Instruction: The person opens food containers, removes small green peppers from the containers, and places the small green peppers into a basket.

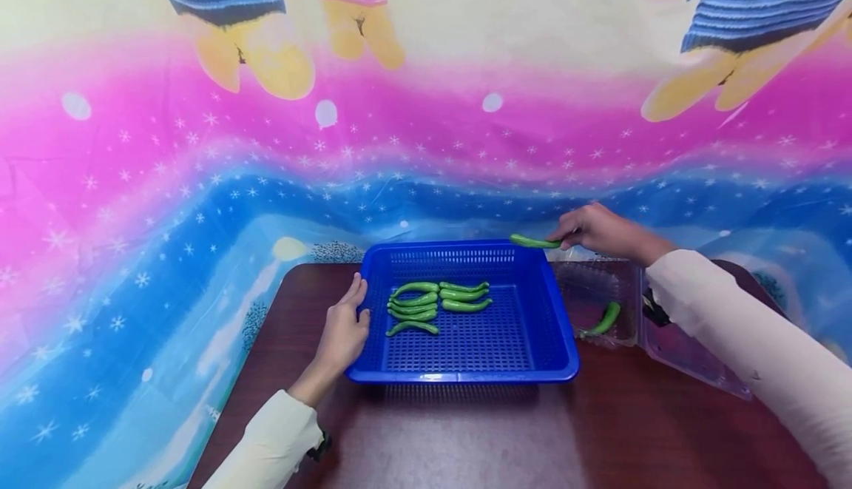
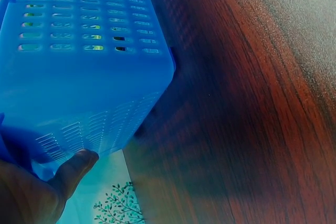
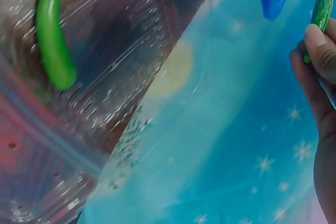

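My right hand pinches a green chili pepper between thumb and fingers above the far right corner of a blue plastic basket. In the right wrist view the pepper sticks up past the thumb. Inside the basket, several green peppers lie sideways in two columns, towards its left and middle. My left hand holds the basket's left edge. One digit presses against the outside of the slotted wall in the left wrist view, where the rest of the hand is partly cut off.
Right of the basket stands a clear plastic clamshell box, its lid folded out to the right under my forearm. One curved green pepper lies in it. A dark wooden table bears everything, with a patterned cloth behind.
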The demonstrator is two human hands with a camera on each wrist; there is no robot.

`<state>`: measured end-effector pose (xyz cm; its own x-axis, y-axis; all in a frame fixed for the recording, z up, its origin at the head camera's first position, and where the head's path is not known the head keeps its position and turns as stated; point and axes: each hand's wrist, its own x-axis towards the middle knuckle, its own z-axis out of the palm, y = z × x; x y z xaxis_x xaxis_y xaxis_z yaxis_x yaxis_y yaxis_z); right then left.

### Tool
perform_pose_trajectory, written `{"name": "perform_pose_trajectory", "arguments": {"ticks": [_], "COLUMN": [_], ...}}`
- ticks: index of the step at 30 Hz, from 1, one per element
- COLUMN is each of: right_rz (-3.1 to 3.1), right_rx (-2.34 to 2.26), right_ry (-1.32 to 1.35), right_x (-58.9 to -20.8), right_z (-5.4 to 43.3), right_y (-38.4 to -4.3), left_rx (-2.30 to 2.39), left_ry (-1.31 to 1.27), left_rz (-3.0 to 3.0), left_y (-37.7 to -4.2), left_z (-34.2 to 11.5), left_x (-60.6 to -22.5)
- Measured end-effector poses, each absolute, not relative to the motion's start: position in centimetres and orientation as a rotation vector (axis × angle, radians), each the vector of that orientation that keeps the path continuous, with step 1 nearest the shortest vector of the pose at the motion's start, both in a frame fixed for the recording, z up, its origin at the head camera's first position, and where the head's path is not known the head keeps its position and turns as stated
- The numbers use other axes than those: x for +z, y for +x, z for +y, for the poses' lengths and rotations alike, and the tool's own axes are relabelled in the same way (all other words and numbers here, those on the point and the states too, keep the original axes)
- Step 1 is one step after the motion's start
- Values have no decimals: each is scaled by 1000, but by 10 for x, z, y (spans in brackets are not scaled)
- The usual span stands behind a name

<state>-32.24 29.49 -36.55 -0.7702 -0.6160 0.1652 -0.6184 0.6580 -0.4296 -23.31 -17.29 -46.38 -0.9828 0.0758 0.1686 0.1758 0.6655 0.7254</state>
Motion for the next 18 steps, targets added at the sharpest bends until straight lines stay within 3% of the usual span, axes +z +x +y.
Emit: {"name": "perform_pose_trajectory", "arguments": {"ticks": [18], "right_rz": [-2857], "right_rx": [783], "right_ry": [1128], "right_x": [-377], "right_z": [227], "right_y": [-329], "left_rx": [-1221], "left_ry": [-202], "left_rz": [-2752], "left_y": [-233], "left_z": [-173], "left_x": [-463]}}
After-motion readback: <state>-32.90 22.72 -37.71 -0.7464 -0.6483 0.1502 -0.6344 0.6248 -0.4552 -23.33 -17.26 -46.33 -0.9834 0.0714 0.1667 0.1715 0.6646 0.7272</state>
